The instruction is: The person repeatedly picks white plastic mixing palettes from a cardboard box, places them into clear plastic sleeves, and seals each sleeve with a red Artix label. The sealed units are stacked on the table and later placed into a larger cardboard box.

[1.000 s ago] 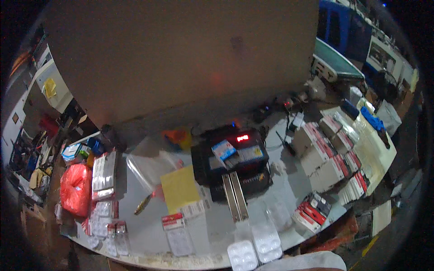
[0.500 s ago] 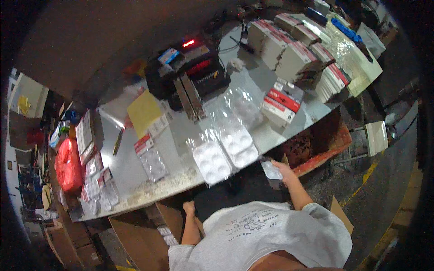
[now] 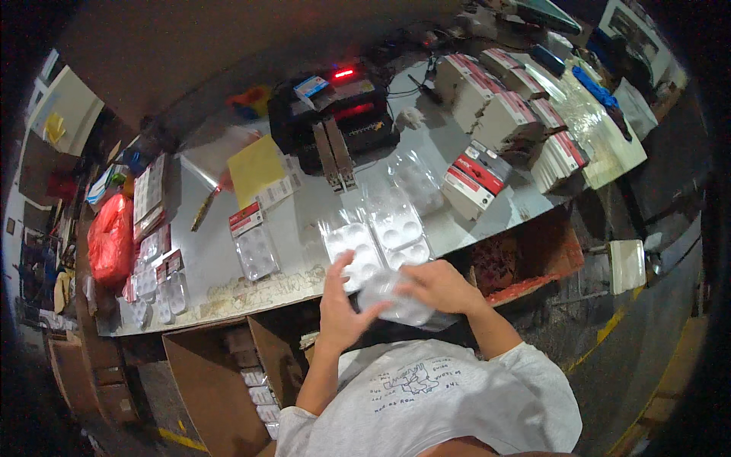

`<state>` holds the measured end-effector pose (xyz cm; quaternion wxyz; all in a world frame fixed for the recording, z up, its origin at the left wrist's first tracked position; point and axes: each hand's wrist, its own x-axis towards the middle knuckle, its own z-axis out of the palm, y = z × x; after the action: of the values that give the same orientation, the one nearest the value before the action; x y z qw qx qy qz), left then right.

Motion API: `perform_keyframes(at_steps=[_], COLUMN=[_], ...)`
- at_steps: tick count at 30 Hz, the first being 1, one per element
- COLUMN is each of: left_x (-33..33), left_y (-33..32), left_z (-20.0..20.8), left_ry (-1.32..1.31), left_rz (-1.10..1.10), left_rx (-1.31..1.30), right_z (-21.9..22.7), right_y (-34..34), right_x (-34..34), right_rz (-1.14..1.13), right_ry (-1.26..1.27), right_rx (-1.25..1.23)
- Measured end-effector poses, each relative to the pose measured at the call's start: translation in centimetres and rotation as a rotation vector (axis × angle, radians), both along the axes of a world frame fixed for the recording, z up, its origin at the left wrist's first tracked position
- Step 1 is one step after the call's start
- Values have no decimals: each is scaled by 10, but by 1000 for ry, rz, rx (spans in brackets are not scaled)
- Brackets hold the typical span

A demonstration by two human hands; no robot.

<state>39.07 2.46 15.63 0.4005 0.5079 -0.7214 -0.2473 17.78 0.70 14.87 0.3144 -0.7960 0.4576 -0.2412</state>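
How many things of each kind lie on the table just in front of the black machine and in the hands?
Clear plastic blister trays flat on the table: 3
Clear plastic blister tray held by the left hand and right hand: 1
Yellow paper sheet: 1
Total: 5

Dim, overhead-lit scene; dark vignetted rim, strong fisheye bending.

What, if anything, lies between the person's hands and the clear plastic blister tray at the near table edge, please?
Nothing visible does: the left hand and right hand both already touch the clear blister tray, held just off the table's near edge.
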Motion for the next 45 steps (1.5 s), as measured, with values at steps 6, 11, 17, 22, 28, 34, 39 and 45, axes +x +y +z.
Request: perform_keyframes(at_steps=[6, 11, 17, 22, 28, 34, 39, 45], left_x=[2, 20, 17, 7, 20, 27, 20, 9], left_y=[-25, -65, -64, -64, -45, -39, -64, -97], left_z=[1, -22, 0, -10, -35, -28, -35, -47], left_ry=[-68, 768, 471, 741, 803, 957, 865, 909], left_rz=[-126, 260, 151, 208, 326, 276, 311, 341], left_rx=[309, 587, 830, 532, 486, 485, 537, 583], right_z=[52, 54, 36, 25, 8, 27, 11, -17], right_y=[-53, -120, -114, -109, -93, -90, -137, -142], right_x=[2, -9, 16, 23, 0, -66, -121, -145], right_rz=[246, 29, -173, 96, -625, -856, -744, -578], right_ry=[267, -436, -240, -313, -76, 333, 524, 553], right_rx=[-35, 500, 524, 336, -294, -604, -280, -285])
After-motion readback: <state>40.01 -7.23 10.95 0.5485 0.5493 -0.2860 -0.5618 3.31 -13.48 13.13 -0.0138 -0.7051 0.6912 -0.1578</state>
